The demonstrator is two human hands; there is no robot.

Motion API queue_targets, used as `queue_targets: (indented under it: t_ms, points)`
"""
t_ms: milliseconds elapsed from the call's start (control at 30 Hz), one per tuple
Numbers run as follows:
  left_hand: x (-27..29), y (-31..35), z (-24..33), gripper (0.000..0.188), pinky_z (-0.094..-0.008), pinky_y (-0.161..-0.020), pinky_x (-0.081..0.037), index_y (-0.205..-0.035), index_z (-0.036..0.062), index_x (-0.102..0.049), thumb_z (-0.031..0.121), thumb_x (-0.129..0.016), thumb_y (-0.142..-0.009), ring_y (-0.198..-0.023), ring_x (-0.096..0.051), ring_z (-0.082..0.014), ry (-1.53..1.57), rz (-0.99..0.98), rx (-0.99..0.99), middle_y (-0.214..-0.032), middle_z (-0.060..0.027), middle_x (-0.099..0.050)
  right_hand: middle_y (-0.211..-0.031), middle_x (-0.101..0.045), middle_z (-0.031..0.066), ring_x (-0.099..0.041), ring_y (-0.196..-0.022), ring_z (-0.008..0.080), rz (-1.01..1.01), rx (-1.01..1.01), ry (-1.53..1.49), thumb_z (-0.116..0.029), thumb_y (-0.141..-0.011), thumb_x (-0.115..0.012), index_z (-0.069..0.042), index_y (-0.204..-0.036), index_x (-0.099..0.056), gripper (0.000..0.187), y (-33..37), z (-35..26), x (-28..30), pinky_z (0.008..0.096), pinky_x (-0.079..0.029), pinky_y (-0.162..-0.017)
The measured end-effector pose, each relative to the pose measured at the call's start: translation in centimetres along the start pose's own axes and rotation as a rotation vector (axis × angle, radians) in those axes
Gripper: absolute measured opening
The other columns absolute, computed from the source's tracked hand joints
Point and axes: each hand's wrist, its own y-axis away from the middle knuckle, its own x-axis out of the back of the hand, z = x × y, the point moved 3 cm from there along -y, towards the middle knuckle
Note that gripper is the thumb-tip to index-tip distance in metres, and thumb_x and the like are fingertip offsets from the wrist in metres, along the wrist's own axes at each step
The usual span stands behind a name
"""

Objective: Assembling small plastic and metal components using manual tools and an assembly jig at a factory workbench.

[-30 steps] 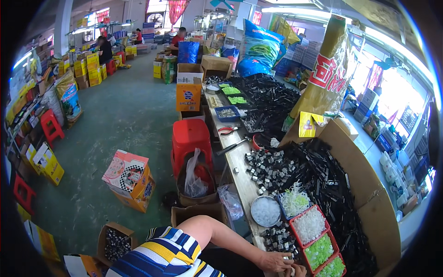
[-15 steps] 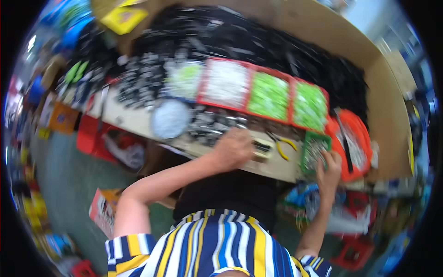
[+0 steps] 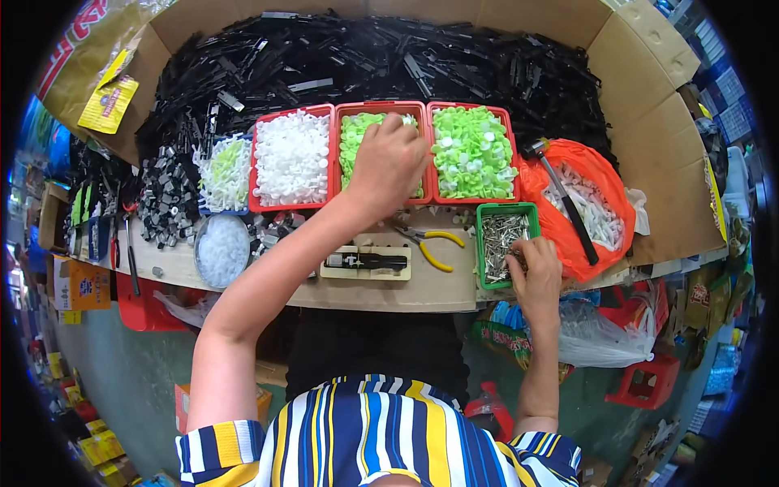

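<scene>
My left hand (image 3: 393, 166) reaches over the middle red tray (image 3: 381, 106). Its fingers are bunched down at the small green plastic pieces (image 3: 357, 134), and its own back hides whatever they pinch. My right hand (image 3: 537, 274) is at the front right of a green tray (image 3: 484, 210) full of small metal pins (image 3: 501, 235). Thumb and fingers close together among the pins; what lies between them is too small to make out. Between the hands, nearer me, a cream holder (image 3: 365, 274) carries a black part (image 3: 381, 260). Pliers with yellow handles (image 3: 438, 247) lie beside it.
Red trays of white pieces (image 3: 292, 158) and green-and-white pieces (image 3: 473, 150) flank the middle one. A hammer (image 3: 572, 211) rests on an orange bag (image 3: 560, 264) of white parts. A bowl (image 3: 222, 252) stands left. Black parts (image 3: 365, 61) heap behind, inside cardboard walls (image 3: 641, 122).
My left hand has moved from beside the cream holder up and forward to the middle red tray. My right hand stays at the pin tray. The view has turned and is sharper.
</scene>
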Motion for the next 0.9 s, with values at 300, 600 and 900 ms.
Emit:
queue_targets:
  t_ms: [300, 600, 900]
  points:
    - [-3.1, -2.4, -1.6, 0.008, -0.0408, -0.078, -0.044, -0.070, 0.0061, -0.069, 0.013, -0.068, -0.074, -0.091, -0.056, -0.0265, 0.052, 0.024, -0.005, -0.080, -0.0068, -0.064, -0.088, -0.058, 0.0116, -0.058, -0.088, 0.0325, 0.002, 0.019, -0.024, -0.006, -0.078, -0.071, -0.003, -0.089, -0.065, 0.013, -1.4, 0.1, -1.4, 0.0446, -0.046, -0.072]
    - [2.7, 2.0, 1.0, 0.014, -0.0248, -0.059, -0.049, -0.086, -0.0012, -0.071, 0.013, -0.074, -0.084, -0.066, -0.062, -0.0093, 0.807, -0.047, 0.533, -0.081, -0.0066, -0.071, -0.081, -0.058, 0.0149, -0.059, -0.079, 0.0324, 0.013, 0.022, -0.057, 0.000, -0.078, -0.069, 0.002, -0.084, -0.063, 0.009, -1.3, -0.1, -1.4, 0.0420, -0.047, -0.070]
    - [4.1, 11.1, 2.6, 0.019, -0.0237, -0.076, -0.053, -0.103, 0.0038, -0.069, 0.006, -0.075, -0.086, -0.084, -0.066, -0.0096, 1.759, 0.041, 1.067, -0.093, -0.0030, -0.070, -0.081, -0.061, 0.0118, -0.062, -0.074, 0.0258, 0.173, 0.056, -0.347, 0.006, -0.075, -0.067, 0.001, -0.083, -0.063, 0.010, -1.5, -6.5, 0.3, 0.0361, -0.050, -0.068]
